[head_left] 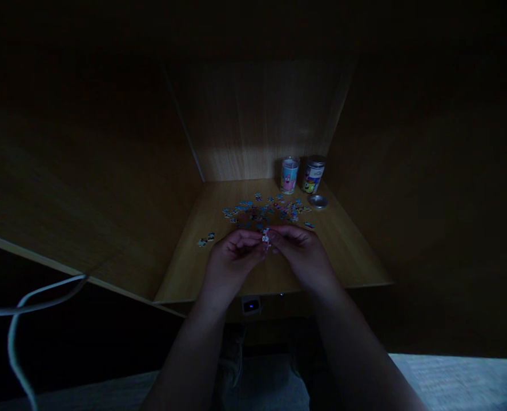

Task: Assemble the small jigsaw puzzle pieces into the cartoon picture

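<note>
Between the fingertips of both hands is a small, light-coloured jigsaw puzzle piece (266, 237), held above the wooden surface; whether it is one piece or two joined I cannot tell. My left hand (235, 255) pinches its left side, and my right hand (297, 249) grips its right side with the thumb on top. Just beyond my fingers, a loose spread of jigsaw pieces (257, 212) in blue, pink and yellow covers the middle of the surface. A couple of pieces (206, 239) lie apart to the left of my left hand.
Two printed cans stand at the back right: a blue and pink can (289, 176) and a darker-topped can (313, 174). A round metal lid (318, 201) lies before them. Wooden panels (262, 120) enclose the surface. A white cable (17, 319) hangs at lower left; a small lit device (250, 306) is below the front edge.
</note>
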Demonstrator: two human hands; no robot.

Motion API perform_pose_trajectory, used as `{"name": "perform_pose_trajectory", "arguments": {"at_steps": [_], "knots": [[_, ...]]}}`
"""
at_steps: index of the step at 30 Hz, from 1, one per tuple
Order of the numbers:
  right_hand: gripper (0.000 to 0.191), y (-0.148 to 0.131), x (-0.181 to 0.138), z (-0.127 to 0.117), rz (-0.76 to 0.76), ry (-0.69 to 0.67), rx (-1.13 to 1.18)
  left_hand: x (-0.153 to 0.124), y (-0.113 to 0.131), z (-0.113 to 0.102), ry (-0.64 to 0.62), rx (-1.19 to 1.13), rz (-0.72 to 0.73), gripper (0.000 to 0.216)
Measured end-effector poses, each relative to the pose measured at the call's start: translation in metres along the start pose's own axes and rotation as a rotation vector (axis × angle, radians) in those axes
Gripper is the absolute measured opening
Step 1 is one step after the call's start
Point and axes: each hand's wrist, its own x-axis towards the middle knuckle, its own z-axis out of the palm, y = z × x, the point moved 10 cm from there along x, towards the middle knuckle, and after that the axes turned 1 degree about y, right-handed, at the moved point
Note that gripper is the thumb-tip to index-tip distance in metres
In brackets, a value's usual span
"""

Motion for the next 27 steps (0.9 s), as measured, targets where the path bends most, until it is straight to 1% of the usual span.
{"name": "perform_pose_trajectory", "arguments": {"at_steps": [4,9,15,22,27], "knots": [[0.029,0.0005,-0.0004,0.0009,0.0,-0.007,0.005,0.0,0.0006,-0.0023,0.014,0.016,0.002,0.021],[0.03,0.0003,-0.0003,0.002,-0.003,-0.015,0.012,-0.0001,0.0007,-0.0011,0.0,0.005,-0.006,0.02],[0.031,-0.0035,0.0004,0.0011,-0.043,0.0,0.0,0.0003,0.0005,-0.0019,0.017,-0.008,0.008,0.02],[0.027,-0.0082,-0.0004,0.0006,-0.089,0.01,-0.074,0.0009,0.0006,-0.0019,0.013,0.011,0.023,0.02],[0.025,-0.0072,-0.0013,0.0032,-0.095,-0.008,-0.062,-0.0003,0.0017,-0.0015,0.017,-0.009,0.004,0.022]]}}
